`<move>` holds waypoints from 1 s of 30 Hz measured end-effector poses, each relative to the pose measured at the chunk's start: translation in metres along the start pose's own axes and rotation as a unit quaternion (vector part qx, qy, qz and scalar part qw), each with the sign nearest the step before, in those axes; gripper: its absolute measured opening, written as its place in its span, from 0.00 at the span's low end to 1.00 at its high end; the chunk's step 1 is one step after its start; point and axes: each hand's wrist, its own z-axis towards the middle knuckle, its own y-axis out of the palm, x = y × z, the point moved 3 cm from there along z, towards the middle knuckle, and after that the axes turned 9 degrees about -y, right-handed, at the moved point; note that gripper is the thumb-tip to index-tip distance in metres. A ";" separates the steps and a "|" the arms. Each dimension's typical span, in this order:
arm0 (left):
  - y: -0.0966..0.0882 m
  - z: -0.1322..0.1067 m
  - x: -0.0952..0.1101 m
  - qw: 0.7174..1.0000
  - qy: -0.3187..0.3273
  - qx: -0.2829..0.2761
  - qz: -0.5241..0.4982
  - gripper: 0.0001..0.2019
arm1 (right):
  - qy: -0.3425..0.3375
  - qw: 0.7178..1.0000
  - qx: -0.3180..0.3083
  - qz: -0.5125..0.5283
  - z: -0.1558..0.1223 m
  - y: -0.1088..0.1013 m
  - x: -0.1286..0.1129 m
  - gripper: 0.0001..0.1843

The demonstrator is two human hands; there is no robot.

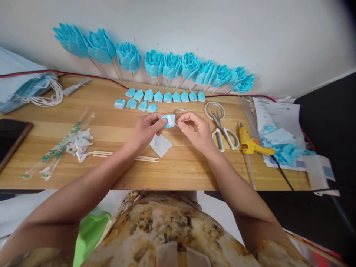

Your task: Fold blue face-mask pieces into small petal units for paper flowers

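Note:
Between the thumb and fingers of my left hand (148, 128) is a small folded blue petal (171, 118) with a short white tape strip on its face. My right hand (196, 129) is just right of it, thumb and index finger pinched together; whatever they hold is too small to make out. Below the hands lies a pale square sheet (161, 145). Partly hidden behind my right hand is a tape roll (180, 110). Farther back, several folded blue petals (158, 97) lie in two rows, one at the left end (119, 104) also bearing a white strip.
Finished blue flowers (155, 63) on sticks lean against the wall. To the right are another tape roll (206, 110), scissors (220, 128), and a yellow glue gun (251, 144). Wooden sticks (144, 158), paper scraps (79, 142), clear plastic sleeves (52, 163) and a phone (12, 139) lie left.

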 end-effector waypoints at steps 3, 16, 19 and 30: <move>0.000 0.000 -0.001 1.000 -0.001 -0.003 -0.008 0.10 | -0.038 0.999 -0.007 -0.021 0.000 0.002 -0.002 0.03; 0.002 -0.001 -0.001 1.000 -0.003 -0.018 -0.008 0.11 | -0.056 0.998 -0.009 -0.036 0.000 0.003 -0.003 0.02; 0.003 -0.001 -0.002 1.000 -0.009 -0.024 -0.011 0.11 | -0.037 0.999 -0.011 -0.033 0.000 0.004 -0.001 0.03; 0.003 -0.002 0.000 1.000 -0.009 -0.003 -0.009 0.12 | 0.031 0.999 0.007 0.039 0.000 0.007 0.006 0.04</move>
